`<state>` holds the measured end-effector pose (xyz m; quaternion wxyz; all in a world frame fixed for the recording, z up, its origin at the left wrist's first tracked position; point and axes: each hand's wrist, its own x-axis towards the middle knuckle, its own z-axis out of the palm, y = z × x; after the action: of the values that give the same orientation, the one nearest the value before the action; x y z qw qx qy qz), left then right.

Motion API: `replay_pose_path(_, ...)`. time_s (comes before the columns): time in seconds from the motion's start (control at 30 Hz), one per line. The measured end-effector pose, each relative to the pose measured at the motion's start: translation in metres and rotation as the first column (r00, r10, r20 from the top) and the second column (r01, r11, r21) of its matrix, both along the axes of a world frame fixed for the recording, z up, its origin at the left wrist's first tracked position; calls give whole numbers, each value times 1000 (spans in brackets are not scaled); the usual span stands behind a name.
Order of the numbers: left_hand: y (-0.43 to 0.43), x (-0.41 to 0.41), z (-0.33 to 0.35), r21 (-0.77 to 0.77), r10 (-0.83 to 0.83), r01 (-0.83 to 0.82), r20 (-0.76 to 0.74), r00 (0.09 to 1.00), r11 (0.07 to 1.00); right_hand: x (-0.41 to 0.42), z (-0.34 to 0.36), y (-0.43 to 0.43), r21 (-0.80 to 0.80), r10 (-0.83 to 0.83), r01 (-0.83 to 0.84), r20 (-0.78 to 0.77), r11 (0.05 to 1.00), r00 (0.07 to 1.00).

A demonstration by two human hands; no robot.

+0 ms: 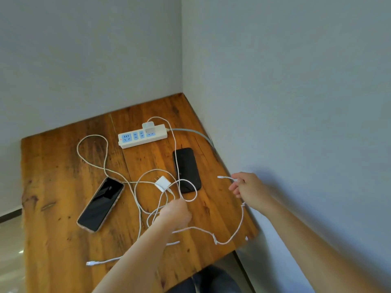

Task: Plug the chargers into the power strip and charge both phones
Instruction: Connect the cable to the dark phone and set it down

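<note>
A white power strip (137,139) lies at the back of the wooden table (57,182), with one white charger (149,127) plugged into its right end. A second white charger (162,183) lies loose mid-table among tangled white cables. A black phone (187,170) lies face up right of it, and a phone in a light case (101,204) lies to the left. My right hand (247,188) pinches a white cable near its plug end (222,177), above the table's right edge. My left hand (175,212) is closed on cable loops in front of the loose charger.
Grey walls meet in a corner behind and right of the table. The strip's grey lead (194,133) runs off to the right wall. Another cable's plug end (91,263) lies near the front edge. My dark trouser leg (211,280) shows below the table.
</note>
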<state>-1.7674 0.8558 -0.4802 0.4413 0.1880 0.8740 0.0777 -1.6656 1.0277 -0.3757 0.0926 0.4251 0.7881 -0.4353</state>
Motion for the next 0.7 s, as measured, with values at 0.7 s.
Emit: replay_pose_path(0.7,69,-8,-30,90,419,-412,-299,857,907,-14,-33,5,-96,31,-27,38,995,999)
